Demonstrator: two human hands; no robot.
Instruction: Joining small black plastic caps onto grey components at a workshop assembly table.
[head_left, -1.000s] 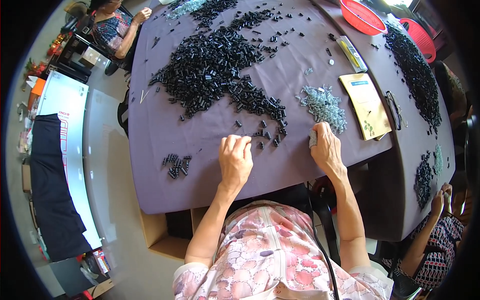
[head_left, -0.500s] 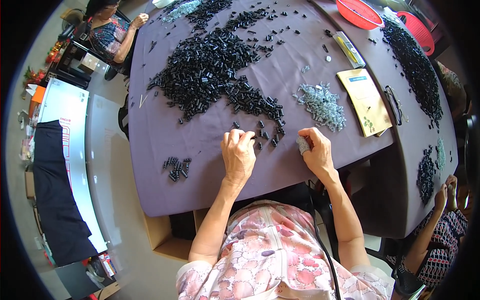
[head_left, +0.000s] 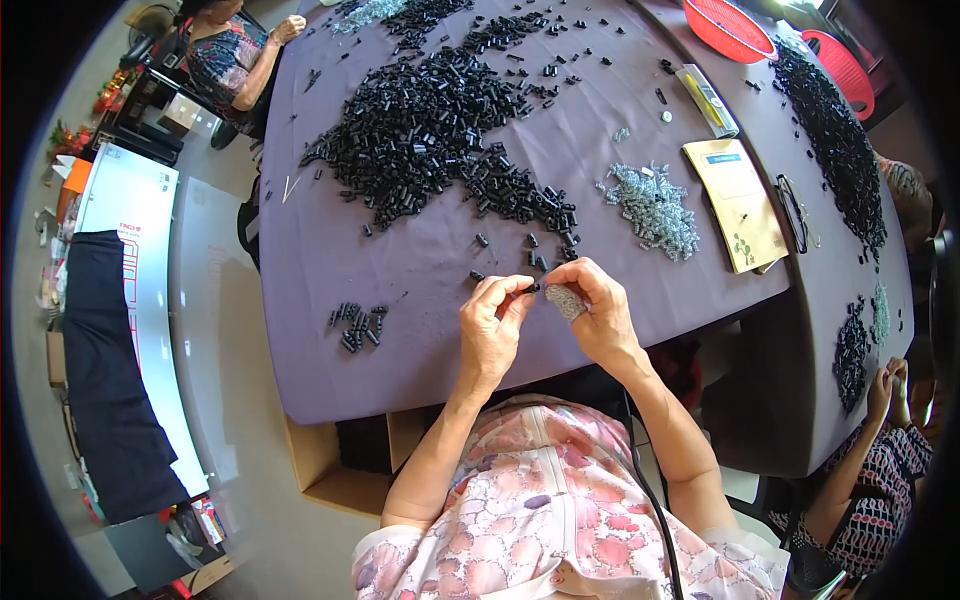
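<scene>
My left hand (head_left: 490, 325) is closed in a pinch on a small black tube-shaped piece (head_left: 531, 288), just above the purple-grey cloth. Close beside it, my right hand (head_left: 606, 318) has its fingertips pinched at the end of that piece; whatever they grip is too small to make out. A grey speckled lump (head_left: 566, 302) shows against the right fingers, either worn or held. Beyond the hands spreads a large heap of black tube-shaped pieces (head_left: 410, 130), with a few loose ones nearer. A heap of small clear pieces (head_left: 652, 212) lies to the right.
A small group of pieces (head_left: 356, 326) lies at the left. Right of the clear heap are a yellow booklet (head_left: 735, 205), glasses (head_left: 795, 212) and a long clear-lidded box (head_left: 707, 100). Red baskets (head_left: 728, 30) stand far right. Other people sit around the cloth-covered table (head_left: 330, 240).
Both hands have come together, the right one moving left. A black piece now shows at the left fingertips.
</scene>
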